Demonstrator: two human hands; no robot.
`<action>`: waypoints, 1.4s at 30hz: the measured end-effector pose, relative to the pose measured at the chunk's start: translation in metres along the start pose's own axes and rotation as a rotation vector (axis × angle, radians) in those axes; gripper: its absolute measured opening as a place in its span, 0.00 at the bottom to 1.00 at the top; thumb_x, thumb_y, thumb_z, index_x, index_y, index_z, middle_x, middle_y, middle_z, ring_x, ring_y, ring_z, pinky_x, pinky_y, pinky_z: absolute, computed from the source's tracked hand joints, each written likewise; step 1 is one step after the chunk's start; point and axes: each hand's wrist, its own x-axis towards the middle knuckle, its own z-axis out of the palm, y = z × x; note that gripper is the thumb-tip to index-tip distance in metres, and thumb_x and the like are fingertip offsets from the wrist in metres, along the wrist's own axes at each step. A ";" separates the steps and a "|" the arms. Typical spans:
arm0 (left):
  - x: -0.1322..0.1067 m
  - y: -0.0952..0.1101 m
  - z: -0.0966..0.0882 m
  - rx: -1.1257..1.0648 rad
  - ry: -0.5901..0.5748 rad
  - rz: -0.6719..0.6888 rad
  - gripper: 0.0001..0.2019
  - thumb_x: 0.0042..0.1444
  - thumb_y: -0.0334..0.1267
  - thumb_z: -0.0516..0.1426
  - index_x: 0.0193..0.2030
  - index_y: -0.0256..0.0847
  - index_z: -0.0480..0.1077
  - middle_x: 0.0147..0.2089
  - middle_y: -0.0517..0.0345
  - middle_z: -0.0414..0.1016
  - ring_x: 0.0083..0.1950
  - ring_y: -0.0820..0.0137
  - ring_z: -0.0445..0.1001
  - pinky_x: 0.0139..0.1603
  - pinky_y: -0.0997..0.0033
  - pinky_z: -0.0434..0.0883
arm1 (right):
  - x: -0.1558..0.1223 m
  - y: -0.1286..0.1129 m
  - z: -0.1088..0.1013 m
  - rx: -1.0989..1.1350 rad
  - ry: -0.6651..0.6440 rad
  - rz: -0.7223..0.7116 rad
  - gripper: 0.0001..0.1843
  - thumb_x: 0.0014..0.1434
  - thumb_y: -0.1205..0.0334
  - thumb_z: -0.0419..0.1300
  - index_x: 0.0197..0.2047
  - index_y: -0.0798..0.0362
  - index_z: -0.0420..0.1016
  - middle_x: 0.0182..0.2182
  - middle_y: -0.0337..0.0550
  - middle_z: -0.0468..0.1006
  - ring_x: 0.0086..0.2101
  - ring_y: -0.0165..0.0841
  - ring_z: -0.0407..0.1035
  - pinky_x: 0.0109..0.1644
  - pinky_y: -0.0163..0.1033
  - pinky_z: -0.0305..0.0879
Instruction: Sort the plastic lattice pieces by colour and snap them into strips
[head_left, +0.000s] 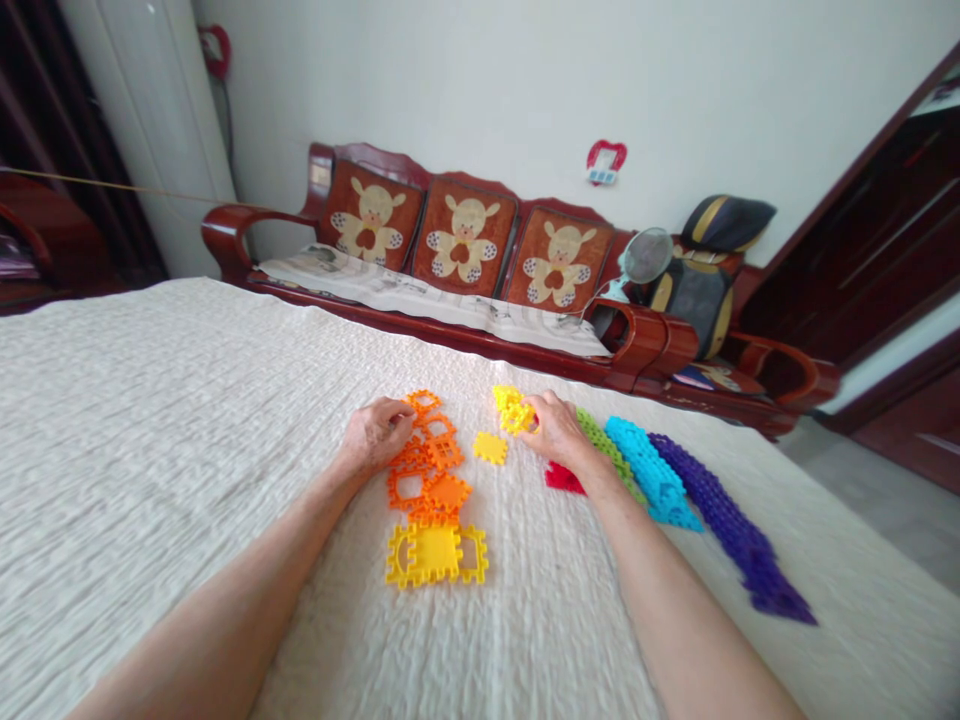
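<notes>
My right hand point(557, 428) has its fingers closed on a small stack of yellow interlocking plastic tiles point(512, 408). One loose yellow square tile point(490, 447) lies flat just left of it. Curled at the upper left edge of the orange interlocking tiles point(444, 452) is my left hand point(379, 433); its fingertips are pressed together, and what they pinch is hidden. Some orange tiles are solid, others are open frames, and they overlap in a column. Nearer to me, overlapping yellow tiles point(435, 552) touch the column's lower end. Red tiles point(562, 478) lie partly covered by my right wrist.
Right of my right forearm lie rows of green tiles point(611, 452), light blue tiles point(654, 475) and purple tiles point(731, 515). All rest on a pale textured cover point(187, 420). Beyond its far edge stands a wooden sofa point(442, 335) with bear cushions and a small fan point(646, 256).
</notes>
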 end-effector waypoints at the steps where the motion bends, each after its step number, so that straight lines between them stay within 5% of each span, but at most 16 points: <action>1: 0.000 0.001 0.000 0.003 -0.003 -0.003 0.16 0.52 0.41 0.49 0.36 0.41 0.78 0.40 0.52 0.80 0.38 0.67 0.77 0.42 0.70 0.72 | 0.000 0.001 -0.001 0.018 -0.011 0.005 0.17 0.52 0.61 0.61 0.47 0.49 0.71 0.43 0.48 0.72 0.42 0.40 0.68 0.47 0.43 0.61; 6: 0.000 0.002 -0.002 0.014 -0.009 0.000 0.16 0.52 0.40 0.49 0.36 0.41 0.78 0.39 0.53 0.80 0.38 0.67 0.77 0.41 0.70 0.72 | 0.004 -0.002 -0.003 0.161 -0.050 0.000 0.13 0.53 0.62 0.60 0.43 0.52 0.70 0.40 0.43 0.74 0.38 0.33 0.69 0.42 0.36 0.62; 14: 0.000 -0.003 0.002 0.013 0.008 0.016 0.15 0.52 0.38 0.50 0.36 0.41 0.78 0.39 0.53 0.80 0.38 0.68 0.76 0.42 0.71 0.71 | 0.021 0.000 0.009 0.155 -0.009 0.020 0.18 0.54 0.76 0.50 0.46 0.54 0.70 0.46 0.46 0.76 0.46 0.33 0.69 0.50 0.36 0.61; 22: 0.000 -0.003 0.001 0.017 -0.007 0.018 0.14 0.52 0.38 0.50 0.36 0.41 0.77 0.39 0.53 0.80 0.37 0.67 0.76 0.43 0.70 0.71 | 0.027 0.008 0.013 0.122 0.076 0.086 0.21 0.54 0.69 0.56 0.52 0.55 0.68 0.49 0.50 0.73 0.48 0.37 0.68 0.52 0.40 0.62; 42: 0.000 -0.002 0.001 0.023 -0.007 0.009 0.15 0.52 0.38 0.50 0.36 0.40 0.77 0.39 0.54 0.80 0.38 0.68 0.77 0.44 0.71 0.71 | 0.025 0.012 0.024 -0.046 0.116 0.012 0.10 0.57 0.64 0.58 0.42 0.50 0.77 0.43 0.46 0.74 0.44 0.38 0.66 0.50 0.41 0.55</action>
